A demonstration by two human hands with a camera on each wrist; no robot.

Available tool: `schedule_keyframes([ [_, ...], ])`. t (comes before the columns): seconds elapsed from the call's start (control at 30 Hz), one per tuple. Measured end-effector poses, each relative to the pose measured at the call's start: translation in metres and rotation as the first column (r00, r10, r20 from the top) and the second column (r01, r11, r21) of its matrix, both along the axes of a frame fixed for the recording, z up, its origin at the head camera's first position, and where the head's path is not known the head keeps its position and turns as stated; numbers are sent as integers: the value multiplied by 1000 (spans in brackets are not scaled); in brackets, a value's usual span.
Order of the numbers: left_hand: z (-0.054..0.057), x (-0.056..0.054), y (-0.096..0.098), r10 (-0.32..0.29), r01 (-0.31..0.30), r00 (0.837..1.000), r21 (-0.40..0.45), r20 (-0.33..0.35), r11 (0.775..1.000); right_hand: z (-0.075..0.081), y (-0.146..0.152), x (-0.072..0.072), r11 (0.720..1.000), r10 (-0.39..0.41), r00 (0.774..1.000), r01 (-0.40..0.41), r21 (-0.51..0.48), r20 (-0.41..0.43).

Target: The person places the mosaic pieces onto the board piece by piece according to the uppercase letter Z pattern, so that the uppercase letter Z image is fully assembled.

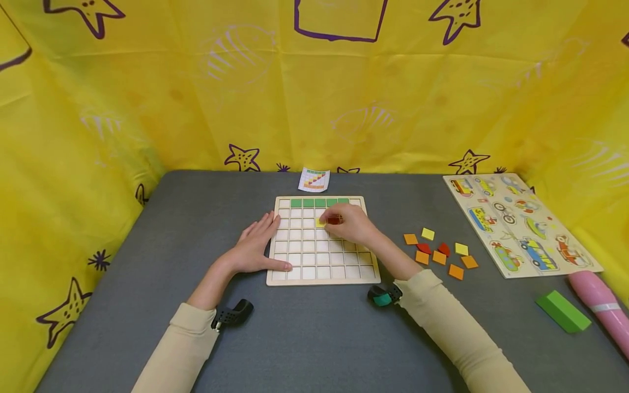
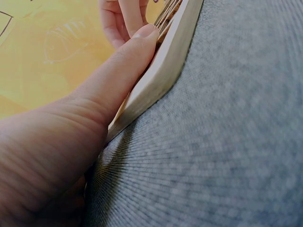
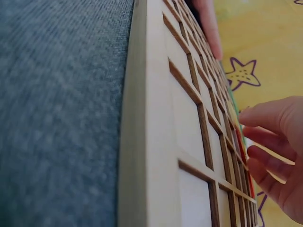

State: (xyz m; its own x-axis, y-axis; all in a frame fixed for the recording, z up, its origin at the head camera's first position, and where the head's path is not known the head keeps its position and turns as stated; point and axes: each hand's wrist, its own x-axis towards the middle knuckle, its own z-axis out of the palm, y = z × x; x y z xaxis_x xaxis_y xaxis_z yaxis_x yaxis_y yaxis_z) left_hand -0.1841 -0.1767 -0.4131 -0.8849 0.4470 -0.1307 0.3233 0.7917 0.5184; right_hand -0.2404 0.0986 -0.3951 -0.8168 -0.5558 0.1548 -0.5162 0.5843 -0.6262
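Observation:
A wooden grid board [image 1: 295,283] lies on the grey table, with a row of green tiles [image 1: 314,203] along its far side. My left hand [image 1: 253,245] rests at the board's left edge, fingers spread and thumb lying over the near-left corner. In the left wrist view that thumb [image 2: 128,56] presses along the frame. My right hand [image 1: 350,222] is over the upper middle of the grid, thumb and fingertips pinching a yellow tile [image 1: 320,222] at a cell. Red tiles [image 1: 335,220] show partly beneath this hand. In the right wrist view its curled fingers [image 3: 267,158] hide the yellow tile.
Loose orange, yellow and red tiles [image 1: 439,257] are scattered right of the board. A small pattern card [image 1: 314,180] lies behind it. Farther right are a picture puzzle board [image 1: 496,229], a green block [image 1: 563,311] and a pink object with a white band [image 1: 597,297]. Yellow cloth surrounds the table.

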Motion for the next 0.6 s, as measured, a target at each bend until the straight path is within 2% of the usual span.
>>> schedule_keyframes([
  [0.17,-1,0,-1,0,0,1000,6,3,1000,4,13,7,999,-27,999,28,-39,22],
  [0.33,-1,1,-3,2,-2,1000,5,-3,1000,5,35,15,997,-74,997,74,-24,35],
  [0.6,0,2,-7,8,-8,1000,12,-9,1000,6,79,31,993,-119,993,119,-20,6],
])
